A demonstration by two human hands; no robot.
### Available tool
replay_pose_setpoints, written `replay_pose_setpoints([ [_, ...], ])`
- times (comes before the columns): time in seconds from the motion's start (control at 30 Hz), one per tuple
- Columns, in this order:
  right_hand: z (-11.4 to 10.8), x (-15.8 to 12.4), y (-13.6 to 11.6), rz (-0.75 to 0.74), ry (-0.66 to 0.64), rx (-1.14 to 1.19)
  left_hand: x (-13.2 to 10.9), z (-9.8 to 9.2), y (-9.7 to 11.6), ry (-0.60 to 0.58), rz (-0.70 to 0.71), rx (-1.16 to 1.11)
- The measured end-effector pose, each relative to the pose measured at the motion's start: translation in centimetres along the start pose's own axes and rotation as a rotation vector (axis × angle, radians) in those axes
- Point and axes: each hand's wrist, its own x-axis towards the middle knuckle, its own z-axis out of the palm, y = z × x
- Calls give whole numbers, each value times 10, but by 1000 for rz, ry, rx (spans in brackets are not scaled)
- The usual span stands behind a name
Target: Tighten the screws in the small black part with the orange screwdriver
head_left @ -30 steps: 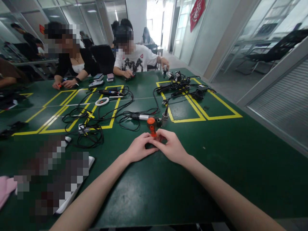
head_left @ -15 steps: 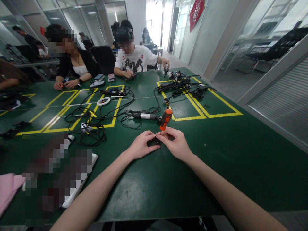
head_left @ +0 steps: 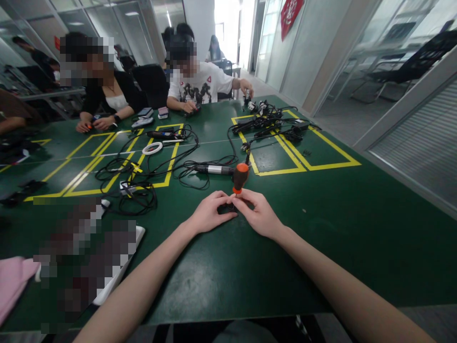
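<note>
Screwdriver (head_left: 240, 177) now more upright, likely better aligned; right hand (head_left: 263, 214) pinching shaft (head_left: 236, 196), left hand (head_left: 206, 215) loosely gripping dark part (head_left: 226, 208)

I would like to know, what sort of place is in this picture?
Probably an office room used as a workshop: a glass partition stands on the right, a green table with yellow tape bears black cables, and the right hand holds a screwdriver.

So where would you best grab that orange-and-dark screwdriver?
Probably around the thick screwdriver handle, coming from above: it stands nearly upright, its rounded orange end uppermost. The thin shaft below seems a poorer choice, as the right hand has its fingertips there and the left hand sits close by.
</note>
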Motion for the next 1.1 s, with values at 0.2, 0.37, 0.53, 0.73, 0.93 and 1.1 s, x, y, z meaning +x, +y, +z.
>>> replay_pose_setpoints([
  [0.2, -1, 2, 0, -72, 53, -7, 0, 0, 1, 10, -14, 3],
  [0.37, 2, 2, -3, -114, 168, -26, 1, 1, -1, 15, -11, -4],
  [0.53, 5, -1, -4, 19, 232, 87, 1, -1, 1, 2, -18, 0],
  [0.73, 2, 0, -4, 57, 261, 199, 0, -1, 0, -5, -8, 5],
  [0.93, 4, 0, -7, 27, 122, 209, 1, 1, 0, 13, -3, -20],
  [1.1, 11, -1, 2, 74, 151, 346, 1, 0, 2, 15, -4, -7],
])
